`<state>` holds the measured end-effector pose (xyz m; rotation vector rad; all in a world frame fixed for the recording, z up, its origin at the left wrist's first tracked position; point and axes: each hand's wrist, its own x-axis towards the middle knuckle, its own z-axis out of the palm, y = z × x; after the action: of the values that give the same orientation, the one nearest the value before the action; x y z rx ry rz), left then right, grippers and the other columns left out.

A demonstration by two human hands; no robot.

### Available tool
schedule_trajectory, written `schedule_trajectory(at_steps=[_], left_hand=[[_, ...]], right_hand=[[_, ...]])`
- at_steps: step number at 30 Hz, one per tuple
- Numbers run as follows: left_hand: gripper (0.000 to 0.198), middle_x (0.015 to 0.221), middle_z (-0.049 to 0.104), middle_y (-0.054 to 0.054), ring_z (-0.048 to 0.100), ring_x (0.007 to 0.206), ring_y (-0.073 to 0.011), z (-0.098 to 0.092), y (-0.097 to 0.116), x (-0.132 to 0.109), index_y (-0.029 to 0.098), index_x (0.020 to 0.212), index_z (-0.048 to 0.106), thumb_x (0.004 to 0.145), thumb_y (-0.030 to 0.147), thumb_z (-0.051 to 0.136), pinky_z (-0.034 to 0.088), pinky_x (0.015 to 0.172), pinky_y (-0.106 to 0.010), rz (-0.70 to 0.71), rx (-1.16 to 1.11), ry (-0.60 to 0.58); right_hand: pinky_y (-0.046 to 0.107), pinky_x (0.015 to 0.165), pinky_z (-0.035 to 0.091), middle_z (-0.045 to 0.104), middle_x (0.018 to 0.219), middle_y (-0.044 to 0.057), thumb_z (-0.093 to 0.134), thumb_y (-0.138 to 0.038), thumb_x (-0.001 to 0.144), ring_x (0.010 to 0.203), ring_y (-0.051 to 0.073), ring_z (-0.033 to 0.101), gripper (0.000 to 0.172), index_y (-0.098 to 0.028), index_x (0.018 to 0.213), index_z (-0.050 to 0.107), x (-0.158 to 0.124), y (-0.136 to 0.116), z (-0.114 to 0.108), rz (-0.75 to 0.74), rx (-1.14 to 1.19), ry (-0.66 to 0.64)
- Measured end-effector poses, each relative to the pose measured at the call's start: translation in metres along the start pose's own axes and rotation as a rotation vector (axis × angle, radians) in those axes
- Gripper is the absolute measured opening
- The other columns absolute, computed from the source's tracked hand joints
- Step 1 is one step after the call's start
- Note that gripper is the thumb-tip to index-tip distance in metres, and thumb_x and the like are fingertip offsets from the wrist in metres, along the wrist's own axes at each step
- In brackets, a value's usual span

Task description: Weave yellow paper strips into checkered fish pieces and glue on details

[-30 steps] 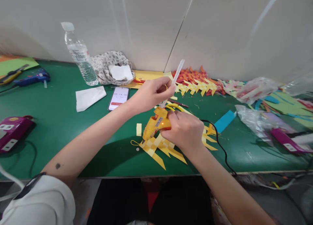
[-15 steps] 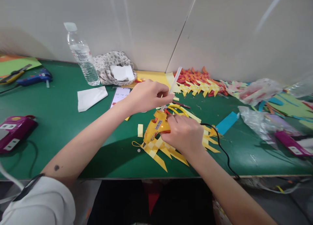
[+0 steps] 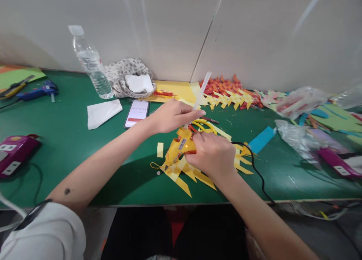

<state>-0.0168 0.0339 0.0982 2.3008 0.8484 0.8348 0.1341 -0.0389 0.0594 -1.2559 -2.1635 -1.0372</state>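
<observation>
My right hand (image 3: 213, 154) is wrapped round a yellow hot glue gun (image 3: 178, 148), whose nozzle points down and left over the paper pieces. A translucent glue stick (image 3: 203, 88) rises at a slant from the back of the gun. My left hand (image 3: 178, 116) is closed on this stick just above the gun, its thumb lying across it. Beneath the gun lies a woven yellow paper fish (image 3: 183, 184) with pointed strips and a loop at its left tip. Yellow-handled pliers or scissors (image 3: 207, 125) show partly behind my hands.
A phone (image 3: 136, 113) with a running timer, a tissue (image 3: 103, 113) and a water bottle (image 3: 94, 67) stand left. Purple power strips (image 3: 18, 154) sit at both sides. Red and yellow woven pieces (image 3: 226, 92) lie along the wall. The gun's black cord (image 3: 261, 180) trails right.
My left hand has shifted slightly left, and its thumb now stretches straighter across the glue stick. The right hand and glue gun hold nearly the same place.
</observation>
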Motion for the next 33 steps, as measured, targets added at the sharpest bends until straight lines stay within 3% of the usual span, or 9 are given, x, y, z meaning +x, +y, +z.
schedule_trajectory(at_steps=[24, 33], left_hand=[[0.052, 0.046, 0.040, 0.003, 0.035, 0.046, -0.0094, -0.005, 0.000, -0.001, 0.017, 0.050, 0.042, 0.090, 0.048, 0.035, 0.024, 0.047, -0.026, -0.039, 0.114, 0.019], [0.052, 0.044, 0.033, 0.004, 0.029, 0.044, -0.0094, -0.009, -0.001, -0.001, 0.019, 0.048, 0.028, 0.090, 0.048, 0.034, 0.019, 0.048, -0.028, -0.018, 0.190, 0.041]], right_hand=[[0.027, 0.048, 0.021, 0.050, 0.047, 0.001, 0.045, -0.020, 0.057, 0.046, 0.013, 0.042, 0.011, -0.017, 0.055, 0.055, 0.004, 0.001, 0.009, 0.045, 0.040, 0.042], [0.027, 0.048, 0.020, 0.048, 0.047, 0.001, 0.045, -0.019, 0.057, 0.047, 0.013, 0.040, 0.011, -0.016, 0.055, 0.056, 0.005, 0.002, 0.009, 0.049, 0.047, 0.028]])
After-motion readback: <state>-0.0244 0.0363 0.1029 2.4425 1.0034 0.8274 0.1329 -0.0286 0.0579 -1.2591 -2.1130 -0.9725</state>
